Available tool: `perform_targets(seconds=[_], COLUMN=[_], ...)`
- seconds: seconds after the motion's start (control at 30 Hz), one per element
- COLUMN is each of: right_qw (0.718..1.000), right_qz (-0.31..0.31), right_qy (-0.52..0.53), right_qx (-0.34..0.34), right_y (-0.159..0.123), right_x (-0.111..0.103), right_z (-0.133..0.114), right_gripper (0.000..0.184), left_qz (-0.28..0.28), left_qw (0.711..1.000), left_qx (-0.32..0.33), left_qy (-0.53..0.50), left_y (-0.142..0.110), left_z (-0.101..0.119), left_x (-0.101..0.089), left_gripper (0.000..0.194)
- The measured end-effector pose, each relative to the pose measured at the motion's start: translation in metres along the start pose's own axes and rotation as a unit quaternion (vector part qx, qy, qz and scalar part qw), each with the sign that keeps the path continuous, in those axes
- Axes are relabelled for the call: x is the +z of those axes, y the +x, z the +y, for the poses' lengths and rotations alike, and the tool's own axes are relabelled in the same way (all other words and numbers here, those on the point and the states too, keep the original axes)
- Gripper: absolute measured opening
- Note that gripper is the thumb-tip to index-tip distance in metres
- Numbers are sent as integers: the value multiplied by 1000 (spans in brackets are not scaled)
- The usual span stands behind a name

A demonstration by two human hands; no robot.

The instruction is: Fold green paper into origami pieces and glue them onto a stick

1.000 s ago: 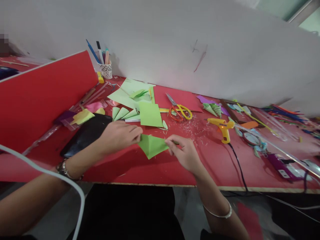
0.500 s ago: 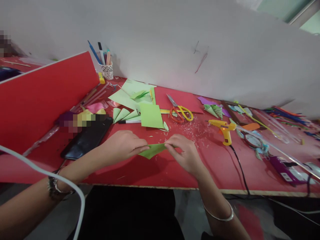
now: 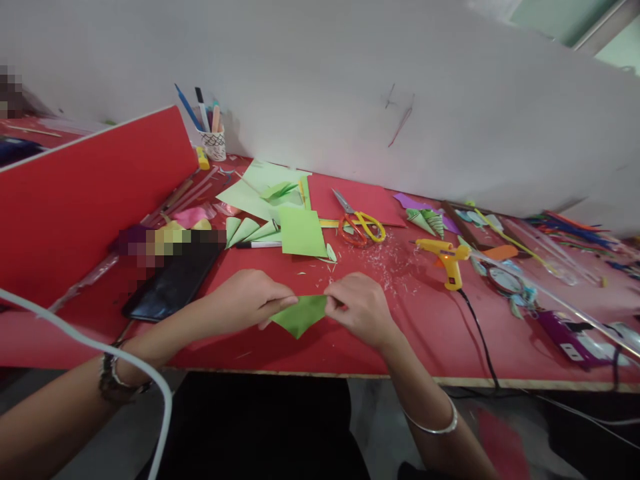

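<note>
The left hand [image 3: 245,298] and right hand [image 3: 363,308] sit apart, pinching the folded green paper [image 3: 303,315] at nine and three o'clock, probably to keep its upper edge taut while the point hangs towards six. From that paper, a flat green sheet [image 3: 303,231] lies at twelve. The scissors [image 3: 354,220] rest at one, handles nearer the person, presumably for easy grabbing; the yellow glue gun [image 3: 450,263] lies around two, its cord trailing clear of both wrists.
</note>
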State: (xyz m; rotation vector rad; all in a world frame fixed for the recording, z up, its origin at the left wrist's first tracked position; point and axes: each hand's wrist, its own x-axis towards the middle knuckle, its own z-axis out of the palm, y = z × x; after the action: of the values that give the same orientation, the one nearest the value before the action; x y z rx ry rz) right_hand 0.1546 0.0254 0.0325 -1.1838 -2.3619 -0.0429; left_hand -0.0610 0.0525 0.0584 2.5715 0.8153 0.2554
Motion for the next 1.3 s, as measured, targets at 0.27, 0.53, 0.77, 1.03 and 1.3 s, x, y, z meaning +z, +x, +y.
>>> perform_targets(seconds=[0.27, 0.53, 0.77, 1.03, 1.3], right_qw=[980, 992, 983, 961, 923], right_qz=[87, -96, -133, -126, -99], right_qy=[75, 73, 115, 243, 345], right_qx=[163, 27, 46, 37, 136], right_y=[-21, 6, 24, 41, 36], right_x=[-11, -14, -5, 2, 15], right_z=[28, -8, -7, 35, 52], right_gripper=[15, 22, 24, 29, 33], left_qz=[29, 33, 111, 199, 241], left_qw=[998, 982, 924, 906, 936], left_qx=[-10, 33, 82, 87, -129], left_qy=[58, 182, 356, 364, 223], left_y=[-12, 4, 14, 42, 39], left_z=[-12, -6, 2, -24, -64], left_x=[-12, -6, -9, -8, -8], left_gripper=[46, 35, 15, 24, 16])
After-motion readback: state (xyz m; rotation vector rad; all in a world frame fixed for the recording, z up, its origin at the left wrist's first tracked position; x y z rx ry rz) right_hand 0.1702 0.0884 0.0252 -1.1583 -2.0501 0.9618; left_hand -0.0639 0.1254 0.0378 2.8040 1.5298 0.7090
